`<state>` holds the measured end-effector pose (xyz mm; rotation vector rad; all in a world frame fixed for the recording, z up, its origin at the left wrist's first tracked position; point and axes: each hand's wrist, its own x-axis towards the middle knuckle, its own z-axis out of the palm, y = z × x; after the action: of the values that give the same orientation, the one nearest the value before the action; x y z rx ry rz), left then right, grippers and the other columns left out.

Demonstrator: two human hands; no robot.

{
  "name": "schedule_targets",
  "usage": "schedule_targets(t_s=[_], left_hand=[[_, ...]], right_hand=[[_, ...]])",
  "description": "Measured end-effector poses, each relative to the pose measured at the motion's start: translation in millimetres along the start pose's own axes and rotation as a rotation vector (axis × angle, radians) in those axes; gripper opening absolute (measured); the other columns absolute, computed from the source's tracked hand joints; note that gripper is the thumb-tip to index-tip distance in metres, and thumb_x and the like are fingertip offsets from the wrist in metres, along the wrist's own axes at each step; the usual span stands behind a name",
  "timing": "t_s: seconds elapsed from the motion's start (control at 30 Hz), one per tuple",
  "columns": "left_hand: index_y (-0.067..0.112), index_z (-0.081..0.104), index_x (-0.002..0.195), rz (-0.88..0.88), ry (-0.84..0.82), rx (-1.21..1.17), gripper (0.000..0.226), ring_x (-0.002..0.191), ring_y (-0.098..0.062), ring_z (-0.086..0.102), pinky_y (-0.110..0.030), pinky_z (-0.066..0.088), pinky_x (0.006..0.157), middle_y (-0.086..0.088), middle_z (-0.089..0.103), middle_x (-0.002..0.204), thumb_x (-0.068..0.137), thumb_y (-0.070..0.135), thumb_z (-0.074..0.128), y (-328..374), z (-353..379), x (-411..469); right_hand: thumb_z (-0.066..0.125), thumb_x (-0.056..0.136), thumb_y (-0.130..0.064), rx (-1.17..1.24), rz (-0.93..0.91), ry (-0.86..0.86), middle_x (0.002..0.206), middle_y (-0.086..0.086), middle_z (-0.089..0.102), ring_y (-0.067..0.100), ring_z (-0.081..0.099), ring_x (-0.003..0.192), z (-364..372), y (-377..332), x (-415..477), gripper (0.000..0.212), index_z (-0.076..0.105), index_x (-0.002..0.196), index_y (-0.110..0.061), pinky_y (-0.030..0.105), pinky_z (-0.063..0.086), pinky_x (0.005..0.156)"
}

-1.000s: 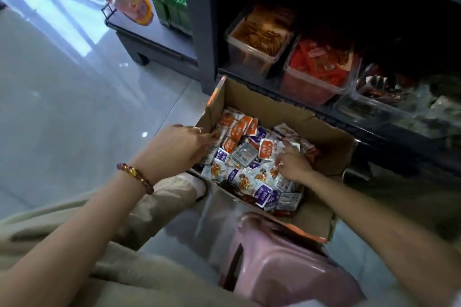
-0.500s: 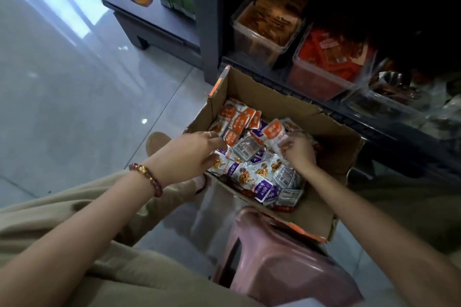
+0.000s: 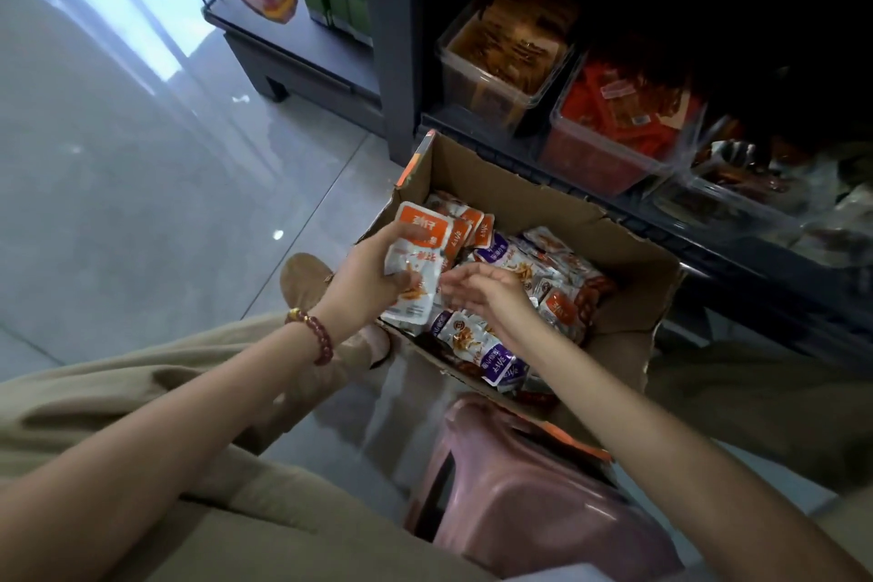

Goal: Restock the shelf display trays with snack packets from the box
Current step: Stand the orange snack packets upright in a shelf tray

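Glossy grey floor tiles point(image 3: 141, 180) fill the frame's left. At centre, a cardboard box point(image 3: 543, 203) of snack packets point(image 3: 543, 265) sits below clear shelf trays point(image 3: 500, 76), upper right. The left hand point(image 3: 368, 279) grasps orange-and-white packets point(image 3: 418, 260) over the box's left edge. The right hand point(image 3: 491, 293), fingers relaxed, hovers just beside them.

box point(image 3: 543, 203): brown cardboard, open-topped | packets point(image 3: 515, 262): orange and purple (jumbled), inside | trays point(image 3: 479, 92): clear, just behind box
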<state>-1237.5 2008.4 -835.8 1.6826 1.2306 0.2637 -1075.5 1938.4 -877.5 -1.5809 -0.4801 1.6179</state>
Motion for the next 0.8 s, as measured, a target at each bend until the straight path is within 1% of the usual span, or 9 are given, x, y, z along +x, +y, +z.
schedule_targets(t_s=[0.07, 0.17, 0.33, 0.43, 0.5, 0.6, 0.67, 0.73, 0.8], left_hand=[[0.033, 0.047, 0.107, -0.07, 0.053, 0.076, 0.042, 0.074, -0.001, 0.057, -0.007, 0.044, 0.051, 0.008, 0.054, 0.112, 0.086, 0.001, 0.064, -4, -6, 0], [0.033, 0.046, 0.107, -0.089, 0.103, 0.093, 0.04, 0.067, 0.007, 0.05, -0.004, 0.041, 0.045, 0.008, 0.052, 0.109, 0.087, 0.002, 0.063, -5, -11, -1], [0.033, 0.046, 0.108, -0.073, 0.08, 0.078, 0.041, 0.069, 0.006, 0.051, -0.003, 0.041, 0.046, 0.009, 0.052, 0.108, 0.088, 0.002, 0.062, 1, -12, -2], [0.033, 0.046, 0.109, -0.084, 0.073, 0.062, 0.04, 0.069, 0.005, 0.052, -0.006, 0.043, 0.046, 0.01, 0.05, 0.108, 0.089, 0.003, 0.061, -1, -12, -1], [0.032, 0.047, 0.112, -0.097, 0.075, 0.053, 0.038, 0.073, 0.001, 0.056, -0.009, 0.045, 0.047, 0.009, 0.051, 0.107, 0.09, 0.003, 0.06, -3, -11, -1], [0.029, 0.05, 0.112, -0.135, 0.087, 0.045, 0.035, 0.073, -0.003, 0.058, -0.012, 0.046, 0.048, 0.009, 0.051, 0.106, 0.09, 0.003, 0.058, -6, -11, 0], [0.027, 0.055, 0.106, -0.17, 0.088, 0.005, 0.03, 0.074, -0.007, 0.061, -0.019, 0.053, 0.054, 0.005, 0.055, 0.106, 0.091, 0.001, 0.056, -5, -9, 0], [0.026, 0.059, 0.096, -0.215, 0.068, -0.114, 0.025, 0.082, -0.02, 0.067, -0.038, 0.059, 0.071, -0.004, 0.062, 0.108, 0.093, 0.002, 0.054, -4, -6, 0], [0.026, 0.061, 0.091, -0.281, 0.041, -0.255, 0.018, 0.091, -0.026, 0.067, -0.047, 0.055, 0.084, -0.009, 0.065, 0.108, 0.097, 0.013, 0.05, 5, -3, -2]], right_hand=[[0.046, 0.092, 0.001, -0.448, -0.083, 0.147, 0.114, 0.01, 0.065, 0.028, 0.059, 0.107, -8, 15, 25, 0.026, 0.065, 0.083, -0.013, 0.037, 0.048, 0.088], [0.049, 0.094, -0.019, -1.2, -0.019, -0.037, 0.152, 0.008, 0.03, 0.033, 0.023, 0.141, -18, 41, 52, 0.033, 0.061, 0.124, -0.023, 0.041, 0.028, 0.109], [0.042, 0.097, -0.021, -1.564, 0.17, -0.081, 0.159, 0.01, 0.009, 0.034, 0.026, 0.14, -18, 68, 63, 0.05, 0.035, 0.146, -0.017, 0.039, 0.035, 0.107], [0.046, 0.09, -0.008, -1.563, 0.114, 0.067, 0.151, 0.014, 0.031, 0.03, 0.053, 0.118, -16, 71, 56, 0.064, 0.02, 0.149, -0.003, 0.035, 0.051, 0.087], [0.049, 0.089, -0.005, -1.448, 0.028, 0.176, 0.137, 0.012, 0.049, 0.022, 0.063, 0.088, -17, 64, 47, 0.057, 0.032, 0.144, -0.004, 0.029, 0.053, 0.064], [0.051, 0.093, -0.006, -0.859, -0.158, 0.319, 0.138, 0.004, 0.052, 0.002, 0.053, 0.06, -22, 36, 22, 0.037, 0.056, 0.13, -0.011, 0.01, 0.039, 0.046], [0.052, 0.092, -0.001, -0.332, -0.185, 0.314, 0.131, 0.003, 0.057, -0.002, 0.058, 0.08, -23, 10, -2, 0.031, 0.064, 0.119, -0.011, 0.006, 0.046, 0.064], [0.05, 0.091, 0.007, 0.247, -0.152, 0.187, 0.123, 0.006, 0.064, 0.01, 0.063, 0.099, -20, -12, -26, 0.03, 0.07, 0.106, -0.01, 0.017, 0.053, 0.083], [0.046, 0.09, 0.01, 0.64, -0.13, 0.058, 0.117, 0.007, 0.068, 0.015, 0.067, 0.099, -15, -26, -46, 0.034, 0.074, 0.097, -0.008, 0.024, 0.056, 0.081]])
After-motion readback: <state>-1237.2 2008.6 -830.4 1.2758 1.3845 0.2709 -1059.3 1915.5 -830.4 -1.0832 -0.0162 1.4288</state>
